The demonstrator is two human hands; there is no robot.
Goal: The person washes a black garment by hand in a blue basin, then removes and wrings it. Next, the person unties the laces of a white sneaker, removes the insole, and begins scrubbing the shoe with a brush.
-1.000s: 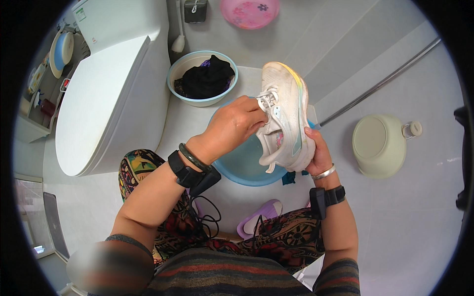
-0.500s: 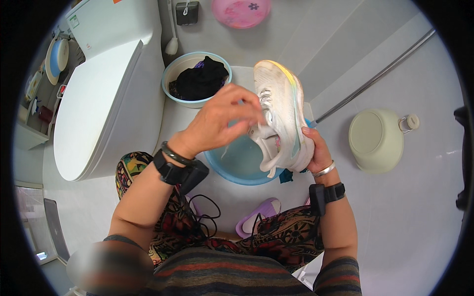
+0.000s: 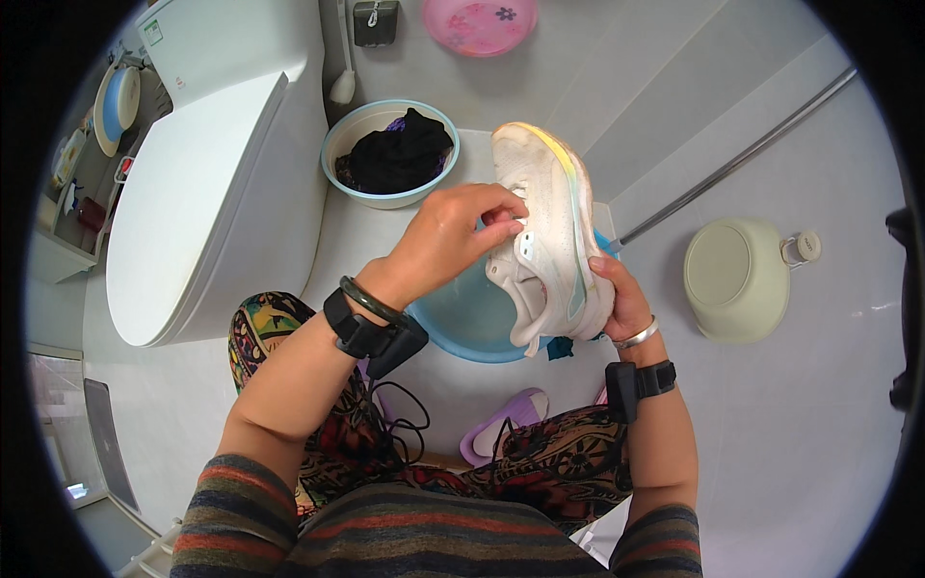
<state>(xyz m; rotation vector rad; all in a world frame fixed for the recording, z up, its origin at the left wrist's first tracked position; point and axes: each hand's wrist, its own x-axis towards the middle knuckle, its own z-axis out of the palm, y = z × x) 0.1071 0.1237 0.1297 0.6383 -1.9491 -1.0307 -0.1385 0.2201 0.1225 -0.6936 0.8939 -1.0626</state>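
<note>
A white sneaker with a yellow and pale blue sole edge is held up in front of me, toe pointing away. My right hand wraps round its heel end from the right, the thumb lying on the side of the sole. At the eyelets, the thumb and fingers of my left hand are pinched together on the white shoelace, most of which they hide. Beneath the shoe stands a light blue basin with cloudy water in it, partly covered by the shoe and my left hand.
A basin of dark clothes stands beyond my left hand, beside the white toilet. To the right are a metal pole and a pale green basin against the wall. A purple slipper is below the blue basin.
My left hand, fingers loosely spread and blurred before, has closed into a pinch at the shoe's eyelets. The shoe stays in my right hand in almost the same place.
</note>
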